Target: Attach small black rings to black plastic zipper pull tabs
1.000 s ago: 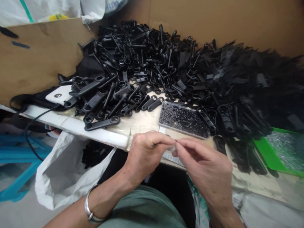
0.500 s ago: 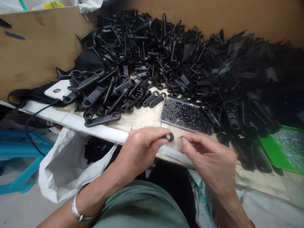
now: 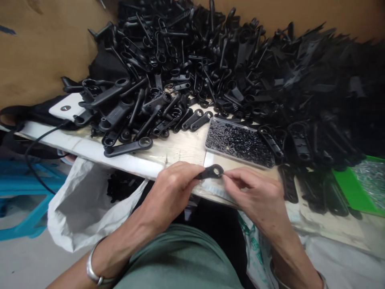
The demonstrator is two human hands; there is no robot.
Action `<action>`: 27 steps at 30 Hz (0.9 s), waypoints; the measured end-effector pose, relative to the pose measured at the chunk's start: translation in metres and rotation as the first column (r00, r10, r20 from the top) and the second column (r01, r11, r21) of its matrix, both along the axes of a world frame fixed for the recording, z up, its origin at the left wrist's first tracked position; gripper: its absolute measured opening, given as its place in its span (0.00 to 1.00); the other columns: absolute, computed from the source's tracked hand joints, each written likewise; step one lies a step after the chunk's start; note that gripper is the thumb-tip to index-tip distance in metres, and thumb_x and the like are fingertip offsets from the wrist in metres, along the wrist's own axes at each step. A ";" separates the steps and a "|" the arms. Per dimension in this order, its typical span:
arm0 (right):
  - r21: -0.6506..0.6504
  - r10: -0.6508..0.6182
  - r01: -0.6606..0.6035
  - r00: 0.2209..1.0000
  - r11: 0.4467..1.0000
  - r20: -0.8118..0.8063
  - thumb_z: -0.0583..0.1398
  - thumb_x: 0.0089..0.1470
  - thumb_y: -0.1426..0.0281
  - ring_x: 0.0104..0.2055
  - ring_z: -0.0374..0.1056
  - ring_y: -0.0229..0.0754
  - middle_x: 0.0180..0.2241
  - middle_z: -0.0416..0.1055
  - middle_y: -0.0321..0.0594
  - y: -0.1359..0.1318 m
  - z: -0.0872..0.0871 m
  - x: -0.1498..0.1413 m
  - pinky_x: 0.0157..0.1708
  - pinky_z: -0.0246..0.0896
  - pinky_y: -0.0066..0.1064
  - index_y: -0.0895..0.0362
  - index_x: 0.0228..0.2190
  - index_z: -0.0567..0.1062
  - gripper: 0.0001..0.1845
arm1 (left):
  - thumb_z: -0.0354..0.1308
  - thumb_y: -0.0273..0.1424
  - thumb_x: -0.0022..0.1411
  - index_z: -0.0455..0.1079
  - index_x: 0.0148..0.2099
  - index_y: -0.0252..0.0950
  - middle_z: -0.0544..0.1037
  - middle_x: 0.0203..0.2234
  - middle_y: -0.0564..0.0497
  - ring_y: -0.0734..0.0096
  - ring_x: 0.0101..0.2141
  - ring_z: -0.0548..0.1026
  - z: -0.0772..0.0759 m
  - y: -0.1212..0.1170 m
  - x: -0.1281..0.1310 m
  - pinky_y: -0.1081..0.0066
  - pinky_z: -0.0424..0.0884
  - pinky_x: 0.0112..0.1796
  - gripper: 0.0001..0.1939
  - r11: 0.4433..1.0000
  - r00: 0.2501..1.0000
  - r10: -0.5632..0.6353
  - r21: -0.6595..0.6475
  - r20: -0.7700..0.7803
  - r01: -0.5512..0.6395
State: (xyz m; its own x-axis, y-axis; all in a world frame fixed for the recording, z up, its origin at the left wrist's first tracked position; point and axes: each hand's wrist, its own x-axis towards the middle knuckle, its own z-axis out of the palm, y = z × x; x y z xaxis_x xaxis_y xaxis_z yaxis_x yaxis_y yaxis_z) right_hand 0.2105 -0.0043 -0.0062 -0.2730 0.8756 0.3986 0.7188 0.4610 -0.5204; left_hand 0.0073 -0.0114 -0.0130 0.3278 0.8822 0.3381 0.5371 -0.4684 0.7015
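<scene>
My left hand [image 3: 177,186] is closed on a black plastic arm with a ring-shaped end [image 3: 213,171], held above the table's front edge. The ring points right, and the rest of the part is hidden in my fingers. My right hand [image 3: 252,190] is pinched at the ring's right rim; a tiny piece between thumb and forefinger is too small to make out now. Just beyond my hands lies a clear plastic box [image 3: 207,138] full of small dark screw-like pieces.
A large heap of black plastic arms [image 3: 180,60] covers the back of the table. At the right is a green tray [image 3: 345,184] of small shiny pieces. A white sack [image 3: 75,208] hangs open below the left edge, near a blue stool [image 3: 33,200] and a white device with a cable [image 3: 66,107].
My right hand has moved left, bringing its pinched fingertips from a gap away to the ring's rim. More of the black arm now shows beyond my left fingers. The view has shifted slightly.
</scene>
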 end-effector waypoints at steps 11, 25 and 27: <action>-0.009 0.087 -0.087 0.990 0.996 0.107 0.57 0.56 0.77 0.25 0.66 0.36 0.26 0.72 0.36 0.004 0.002 -0.007 0.28 0.61 0.28 0.57 0.30 0.74 0.06 | 0.57 0.19 0.61 0.70 0.45 0.39 0.77 0.39 0.55 0.72 0.40 0.73 -0.002 -0.002 0.000 0.73 0.69 0.42 0.13 0.999 1.000 0.004 -0.039 0.028 -0.002; -0.228 0.250 -0.177 0.904 0.957 0.346 0.54 0.61 0.75 0.26 0.63 0.39 0.26 0.65 0.34 0.008 0.016 -0.007 0.28 0.53 0.32 0.55 0.28 0.68 0.09 | 0.52 0.19 0.64 0.69 0.48 0.37 0.76 0.40 0.53 0.72 0.41 0.71 -0.003 -0.003 0.001 0.71 0.68 0.44 0.13 0.999 0.998 -0.035 -0.040 0.050 0.037; -0.292 0.268 -0.175 0.909 0.940 0.319 0.53 0.62 0.75 0.29 0.65 0.40 0.29 0.67 0.36 0.010 0.020 -0.006 0.31 0.55 0.32 0.56 0.31 0.70 0.08 | 0.48 0.18 0.66 0.68 0.49 0.37 0.74 0.44 0.51 0.71 0.42 0.70 -0.003 -0.004 0.004 0.69 0.68 0.45 0.15 0.996 0.998 -0.068 -0.061 0.017 0.069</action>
